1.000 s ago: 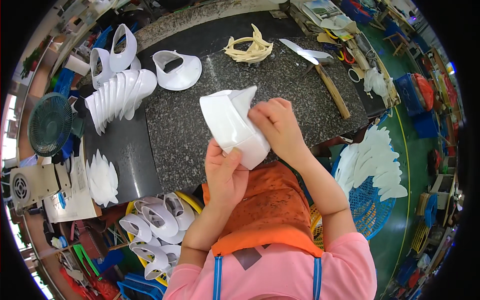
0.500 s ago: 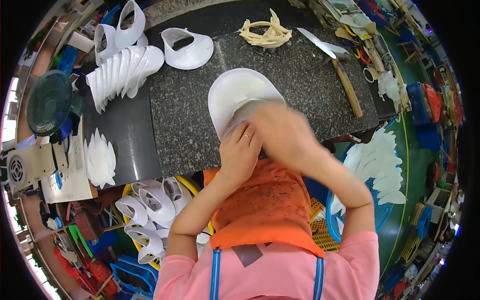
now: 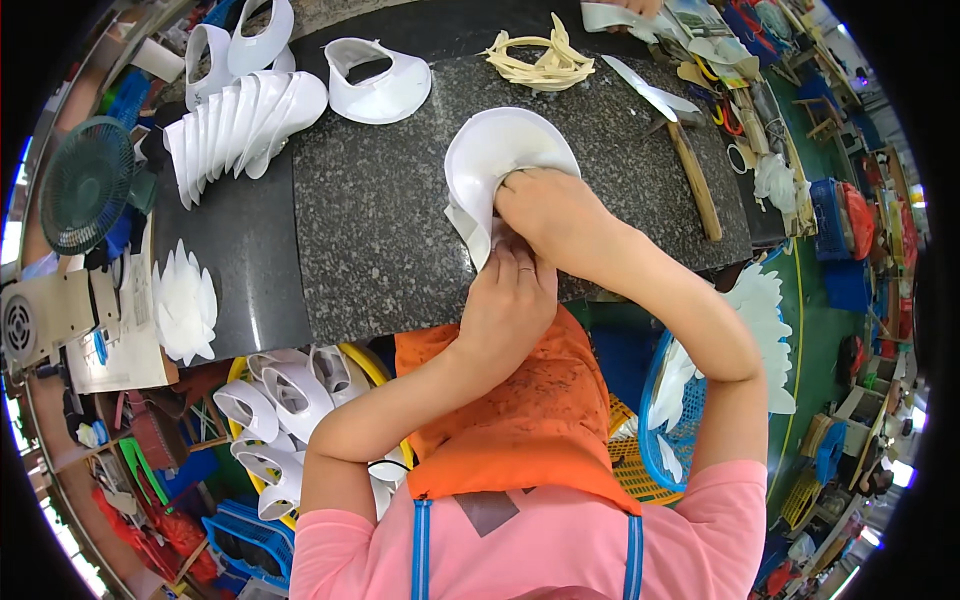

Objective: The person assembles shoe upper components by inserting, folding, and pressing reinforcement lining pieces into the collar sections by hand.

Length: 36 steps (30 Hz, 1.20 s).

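A glossy white curved piece, like a shoe upper [image 3: 500,138], is in my hands over the near part of the dark speckled stone slab [image 3: 385,215]. My left hand [image 3: 508,305] has its fingertips together on the near end of its side strip. My right hand [image 3: 548,208] reaches into the opening with curled fingers, gripping the inner edge. What the right fingertips press is hidden under the hand. A pale folded edge [image 3: 462,222] shows along the left side of the piece.
At the far left lie a finished-looking white upper [image 3: 380,88] and a row of stacked uppers [image 3: 240,130]. A ring of cream strips [image 3: 540,65], a knife [image 3: 640,88] and a wooden-handled hammer [image 3: 695,185] lie far right. Another person's hand [image 3: 638,6] is at the top edge.
The upper has shifted right and away from me and is tilted, its left side now folding. My right hand has dug into the opening. Another person's hand has come in at the top.
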Motion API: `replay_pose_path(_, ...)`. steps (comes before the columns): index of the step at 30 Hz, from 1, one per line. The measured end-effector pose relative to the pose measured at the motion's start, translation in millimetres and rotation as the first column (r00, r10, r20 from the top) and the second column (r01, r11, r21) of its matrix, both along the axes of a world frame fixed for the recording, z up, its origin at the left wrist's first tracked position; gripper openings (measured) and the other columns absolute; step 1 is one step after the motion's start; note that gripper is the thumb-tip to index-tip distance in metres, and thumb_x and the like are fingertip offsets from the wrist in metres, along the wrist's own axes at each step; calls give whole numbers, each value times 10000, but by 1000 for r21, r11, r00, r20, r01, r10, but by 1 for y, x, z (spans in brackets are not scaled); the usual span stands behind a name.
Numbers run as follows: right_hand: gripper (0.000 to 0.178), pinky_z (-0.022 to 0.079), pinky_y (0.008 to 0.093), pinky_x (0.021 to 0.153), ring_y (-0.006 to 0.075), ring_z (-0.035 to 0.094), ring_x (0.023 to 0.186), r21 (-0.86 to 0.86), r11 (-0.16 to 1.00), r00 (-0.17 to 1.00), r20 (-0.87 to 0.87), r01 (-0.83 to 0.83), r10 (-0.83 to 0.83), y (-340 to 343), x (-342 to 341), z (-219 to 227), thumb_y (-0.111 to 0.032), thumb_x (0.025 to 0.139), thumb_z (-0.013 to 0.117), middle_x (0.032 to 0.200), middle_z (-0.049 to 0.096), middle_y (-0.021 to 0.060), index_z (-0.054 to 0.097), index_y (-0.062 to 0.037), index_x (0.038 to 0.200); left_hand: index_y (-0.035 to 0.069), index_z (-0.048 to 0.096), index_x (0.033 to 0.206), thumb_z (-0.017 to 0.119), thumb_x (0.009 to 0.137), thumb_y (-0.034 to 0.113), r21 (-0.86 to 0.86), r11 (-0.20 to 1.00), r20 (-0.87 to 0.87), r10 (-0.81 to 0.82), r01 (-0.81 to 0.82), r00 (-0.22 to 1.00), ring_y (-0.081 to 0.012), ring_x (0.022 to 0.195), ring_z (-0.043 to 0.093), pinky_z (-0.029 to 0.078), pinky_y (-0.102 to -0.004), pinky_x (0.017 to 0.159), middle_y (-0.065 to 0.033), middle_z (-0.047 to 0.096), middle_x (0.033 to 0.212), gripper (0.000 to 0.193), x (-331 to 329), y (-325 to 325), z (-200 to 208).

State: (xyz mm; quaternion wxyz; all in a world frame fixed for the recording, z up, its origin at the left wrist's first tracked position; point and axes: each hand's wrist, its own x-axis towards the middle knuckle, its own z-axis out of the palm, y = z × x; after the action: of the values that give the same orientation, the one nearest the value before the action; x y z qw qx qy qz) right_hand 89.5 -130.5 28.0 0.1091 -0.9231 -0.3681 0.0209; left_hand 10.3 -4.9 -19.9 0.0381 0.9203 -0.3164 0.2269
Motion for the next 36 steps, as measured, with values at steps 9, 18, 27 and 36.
replay_pose_path(9, 181, 470, 353, 775, 226, 566, 876, 22, 999, 989, 145, -24, 20, -8, -45, 4, -127, 708, 605, 838, 598, 33, 677, -70, 864, -78, 613, 959, 585, 739, 115, 15, 998, -142, -66, 69, 988, -297, 835, 609, 510, -343, 773, -187, 617, 794, 295, -12, 4, -9)
replay_pose_path(18, 237, 497, 348, 809, 213, 602, 938, 224, 974, 977, 210, -31, -17, -25, -46, -13, -145, 735, 596, 898, 653, 34, 675, -62, 942, -32, 628, 949, 582, 747, 124, 38, 999, -5, -32, 32, 999, -248, 827, 611, 514, -365, 805, -132, 620, 816, 259, -7, 6, -9)
replay_pose_path(27, 235, 522, 334, 762, 217, 629, 899, 241, 971, 996, 84, 11, -32, -28, -42, -11, -126, 729, 599, 926, 663, 40, 667, -64, 945, -10, 647, 1036, 593, 724, 125, 119, 991, 26, -58, 55, 998, -232, 826, 582, 492, -328, 802, -138, 518, 996, 344, -6, 13, -9)
replay_pose_path(36, 235, 516, 350, 756, 223, 627, 874, 211, 977, 999, 30, 30, -37, -26, -49, -8, -132, 745, 612, 926, 660, 59, 662, -24, 947, -68, 637, 1054, 562, 742, 115, 92, 946, -184, -290, 310, 939, -300, 989, 609, 492, -377, 883, -220, 578, 1072, 370, -6, 40, 22)
